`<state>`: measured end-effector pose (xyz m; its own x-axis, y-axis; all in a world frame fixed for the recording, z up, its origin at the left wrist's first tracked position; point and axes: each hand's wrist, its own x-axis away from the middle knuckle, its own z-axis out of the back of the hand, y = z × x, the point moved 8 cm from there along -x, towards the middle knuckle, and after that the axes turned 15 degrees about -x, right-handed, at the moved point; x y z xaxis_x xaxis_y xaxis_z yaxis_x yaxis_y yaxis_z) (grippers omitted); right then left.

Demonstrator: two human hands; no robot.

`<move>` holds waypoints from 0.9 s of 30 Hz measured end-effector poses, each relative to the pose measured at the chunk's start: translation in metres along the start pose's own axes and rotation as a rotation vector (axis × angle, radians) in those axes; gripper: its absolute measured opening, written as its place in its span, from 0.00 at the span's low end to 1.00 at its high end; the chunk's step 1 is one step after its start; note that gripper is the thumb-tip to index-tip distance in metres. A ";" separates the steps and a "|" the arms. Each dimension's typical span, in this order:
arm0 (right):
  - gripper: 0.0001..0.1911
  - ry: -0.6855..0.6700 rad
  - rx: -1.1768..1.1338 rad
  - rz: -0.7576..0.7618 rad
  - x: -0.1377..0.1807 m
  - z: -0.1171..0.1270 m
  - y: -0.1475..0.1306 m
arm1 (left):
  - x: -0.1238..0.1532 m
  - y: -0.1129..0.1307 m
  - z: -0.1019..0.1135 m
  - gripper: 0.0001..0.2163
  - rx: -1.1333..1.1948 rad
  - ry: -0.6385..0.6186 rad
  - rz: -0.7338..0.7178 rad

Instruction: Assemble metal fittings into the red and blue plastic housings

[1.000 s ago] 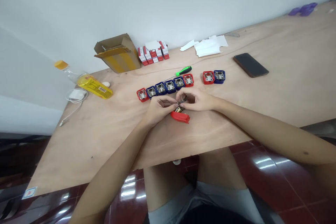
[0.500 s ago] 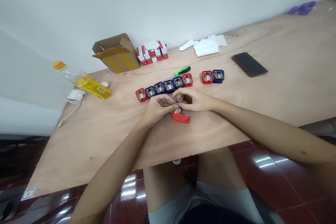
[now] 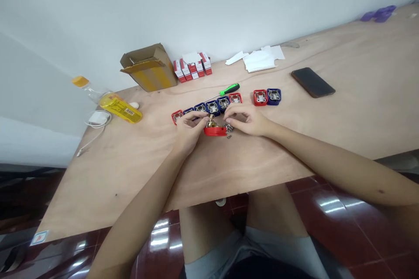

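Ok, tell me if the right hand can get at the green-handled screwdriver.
Probably yes: the right hand is close to the green-handled screwdriver; only the low row of red and blue cases lies between.

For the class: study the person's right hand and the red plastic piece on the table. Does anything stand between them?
Only a few small metal parts lie there, at the right end of the red plastic piece, just below the right hand. Nothing else visible stands between them.

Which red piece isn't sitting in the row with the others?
The red plastic piece between the left hand and right hand, with brass parts on it; the other red ones sit in rows behind.
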<state>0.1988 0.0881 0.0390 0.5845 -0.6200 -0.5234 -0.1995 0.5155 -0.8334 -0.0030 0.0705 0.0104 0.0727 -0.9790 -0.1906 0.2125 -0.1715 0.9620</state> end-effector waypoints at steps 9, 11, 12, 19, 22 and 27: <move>0.33 0.003 0.018 0.026 0.000 -0.008 0.004 | 0.005 0.002 -0.013 0.15 0.040 -0.120 -0.033; 0.22 0.031 0.001 0.018 0.000 -0.005 0.004 | 0.008 0.009 -0.019 0.20 0.058 -0.218 -0.071; 0.17 0.042 0.000 0.018 0.000 -0.004 0.003 | 0.011 0.011 -0.022 0.24 0.066 -0.261 -0.086; 0.09 0.044 0.063 0.106 -0.001 -0.005 -0.014 | 0.013 0.019 -0.023 0.20 -0.053 -0.270 -0.182; 0.08 0.035 0.101 0.154 -0.001 -0.006 -0.020 | 0.013 0.029 -0.018 0.17 -0.184 -0.229 -0.335; 0.09 0.043 0.147 0.173 0.000 -0.004 -0.021 | 0.018 0.044 -0.016 0.12 -0.369 -0.183 -0.483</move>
<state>0.1998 0.0750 0.0564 0.5170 -0.5379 -0.6658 -0.1756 0.6947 -0.6976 0.0229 0.0467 0.0463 -0.2765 -0.8092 -0.5185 0.5040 -0.5814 0.6387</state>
